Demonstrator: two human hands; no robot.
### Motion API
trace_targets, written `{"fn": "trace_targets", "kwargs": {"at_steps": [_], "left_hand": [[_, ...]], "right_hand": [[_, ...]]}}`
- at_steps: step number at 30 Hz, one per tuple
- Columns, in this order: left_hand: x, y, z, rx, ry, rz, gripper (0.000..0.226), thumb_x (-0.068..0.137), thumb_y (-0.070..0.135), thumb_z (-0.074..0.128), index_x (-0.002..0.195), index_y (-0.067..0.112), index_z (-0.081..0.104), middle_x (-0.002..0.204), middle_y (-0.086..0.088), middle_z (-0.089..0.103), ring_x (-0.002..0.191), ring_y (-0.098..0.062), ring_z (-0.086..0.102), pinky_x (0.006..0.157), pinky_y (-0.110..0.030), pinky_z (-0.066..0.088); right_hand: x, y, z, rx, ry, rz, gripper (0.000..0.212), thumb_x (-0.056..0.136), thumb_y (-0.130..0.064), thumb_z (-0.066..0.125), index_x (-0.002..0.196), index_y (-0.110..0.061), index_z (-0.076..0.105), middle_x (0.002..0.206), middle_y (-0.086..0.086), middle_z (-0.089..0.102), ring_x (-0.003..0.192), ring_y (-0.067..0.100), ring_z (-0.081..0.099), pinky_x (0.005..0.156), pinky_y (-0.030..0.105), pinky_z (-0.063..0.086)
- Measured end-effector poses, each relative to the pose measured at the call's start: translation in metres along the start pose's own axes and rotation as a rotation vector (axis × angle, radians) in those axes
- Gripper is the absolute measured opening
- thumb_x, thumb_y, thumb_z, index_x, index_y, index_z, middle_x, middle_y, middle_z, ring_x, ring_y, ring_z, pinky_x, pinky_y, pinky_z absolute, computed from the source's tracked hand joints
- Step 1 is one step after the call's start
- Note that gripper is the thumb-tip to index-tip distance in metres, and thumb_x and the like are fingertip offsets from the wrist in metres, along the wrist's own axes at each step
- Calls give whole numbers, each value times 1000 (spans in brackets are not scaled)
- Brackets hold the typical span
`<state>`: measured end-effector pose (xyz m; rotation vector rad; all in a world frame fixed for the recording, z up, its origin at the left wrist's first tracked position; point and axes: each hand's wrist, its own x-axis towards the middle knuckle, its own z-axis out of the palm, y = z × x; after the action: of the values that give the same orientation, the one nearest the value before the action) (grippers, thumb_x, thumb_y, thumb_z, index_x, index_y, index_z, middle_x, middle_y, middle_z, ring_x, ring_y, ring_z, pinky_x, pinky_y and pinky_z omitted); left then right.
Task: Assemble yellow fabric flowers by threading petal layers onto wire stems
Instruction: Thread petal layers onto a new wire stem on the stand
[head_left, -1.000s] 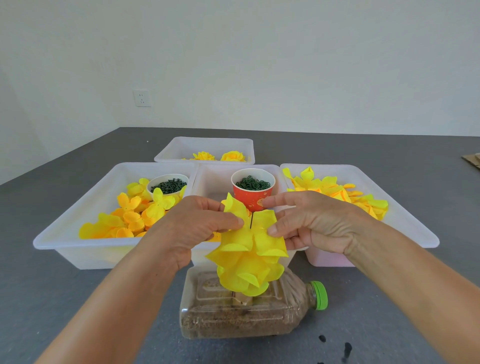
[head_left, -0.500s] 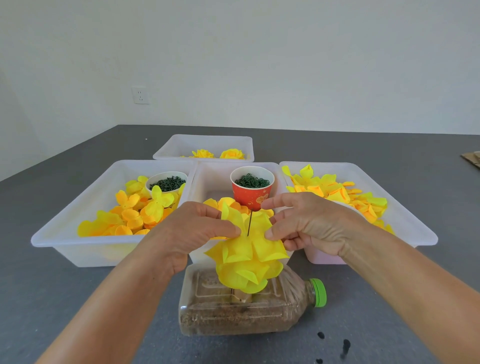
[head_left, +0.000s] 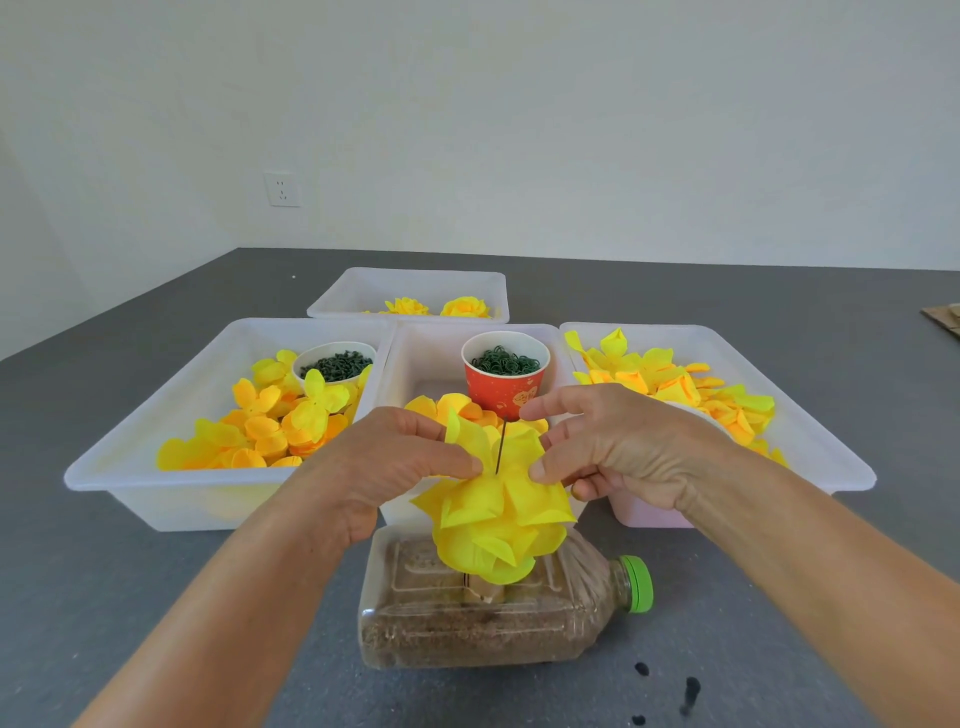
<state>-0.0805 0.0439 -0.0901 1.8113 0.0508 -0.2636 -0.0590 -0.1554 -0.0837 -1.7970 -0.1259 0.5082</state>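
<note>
A yellow fabric flower (head_left: 493, 525) of stacked petal layers sits on a thin dark wire stem (head_left: 501, 448) that pokes up through its centre. The stem stands in a sand-filled plastic bottle (head_left: 488, 613) lying on its side. My left hand (head_left: 384, 462) pinches the top petal layer at its left side. My right hand (head_left: 618, 447) pinches the same layer at its right side, index finger stretched toward the wire tip. The lower stem is hidden by petals.
White trays hold loose yellow petals at left (head_left: 171, 415) and right (head_left: 810, 431); a centre tray (head_left: 421, 353) holds a red cup of green rings (head_left: 505, 375). A white bowl of rings (head_left: 332, 364) sits in the left tray. A far tray (head_left: 410, 286) holds finished flowers.
Both hands have slid the top petal layer further down the wire, so more of the wire tip shows above the petals. The view has shifted slightly.
</note>
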Motion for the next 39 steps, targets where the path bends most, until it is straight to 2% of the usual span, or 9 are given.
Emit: {"fn": "trace_targets", "kwargs": {"at_steps": [5, 10, 14, 16, 24, 28, 31, 34, 39], "left_hand": [[1, -1, -1, 15, -2, -10, 24, 71, 7, 74, 94, 0, 72, 92, -9, 70, 79, -14, 58, 73, -24, 39], [0, -1, -1, 29, -18, 5, 23, 72, 6, 73, 93, -1, 72, 87, -8, 70, 71, -10, 57, 68, -22, 40], [0, 0, -1, 65, -11, 12, 24, 72, 6, 74, 94, -2, 72, 101, -17, 70, 88, -25, 64, 90, -34, 47], [-2, 0, -1, 88, -4, 13, 26, 72, 6, 74, 96, -4, 71, 104, -20, 69, 102, -33, 63, 100, -44, 45], [-2, 2, 0, 125, -19, 24, 29, 74, 9, 74, 98, -5, 69, 108, -26, 65, 108, -39, 59, 101, -51, 42], [-2, 3, -1, 116, -22, 15, 25, 72, 17, 76, 93, 4, 73, 98, -12, 72, 102, -28, 64, 100, -45, 45], [-4, 4, -3, 112, -61, 14, 35, 65, 21, 79, 95, 4, 73, 96, -8, 73, 101, -24, 66, 99, -40, 47], [-5, 4, -5, 107, -108, 13, 49, 52, 28, 78, 94, 4, 73, 94, -6, 74, 98, -22, 67, 95, -34, 49], [-2, 3, -7, 105, -105, -3, 32, 67, 9, 77, 97, 0, 71, 98, -10, 73, 101, -25, 66, 97, -38, 48]], "right_hand": [[-1, 0, 2, -2, -13, -1, 52, 65, 7, 75, 107, -20, 61, 84, 11, 63, 71, 23, 57, 47, 22, 43], [-1, -1, 3, -9, -15, -2, 53, 65, 9, 74, 109, -18, 60, 83, 11, 61, 66, 21, 56, 45, 22, 42], [-1, -1, 5, -27, -6, 7, 53, 66, 11, 73, 109, -17, 60, 66, 4, 53, 56, 17, 54, 43, 21, 40], [-2, -1, 7, -48, 0, 12, 54, 66, 12, 73, 110, -17, 59, 66, 4, 50, 55, 16, 55, 44, 22, 40], [-4, -4, 12, -98, 17, 26, 59, 66, 11, 74, 116, -17, 58, 73, 7, 50, 56, 18, 55, 47, 25, 38], [-4, -5, 12, -89, 19, 26, 57, 68, 10, 73, 115, -17, 58, 70, 6, 53, 58, 17, 54, 46, 24, 39], [-5, -6, 11, -70, 15, 18, 51, 69, 6, 74, 112, -18, 60, 61, 1, 57, 53, 14, 54, 47, 24, 40], [-6, -6, 12, -53, 0, 23, 50, 70, 2, 76, 112, -19, 59, 79, 7, 62, 57, 14, 56, 49, 25, 41], [-4, -2, 15, -2, -1, 18, 49, 68, 4, 76, 108, -20, 61, 105, 17, 66, 77, 22, 56, 48, 23, 41]]}}
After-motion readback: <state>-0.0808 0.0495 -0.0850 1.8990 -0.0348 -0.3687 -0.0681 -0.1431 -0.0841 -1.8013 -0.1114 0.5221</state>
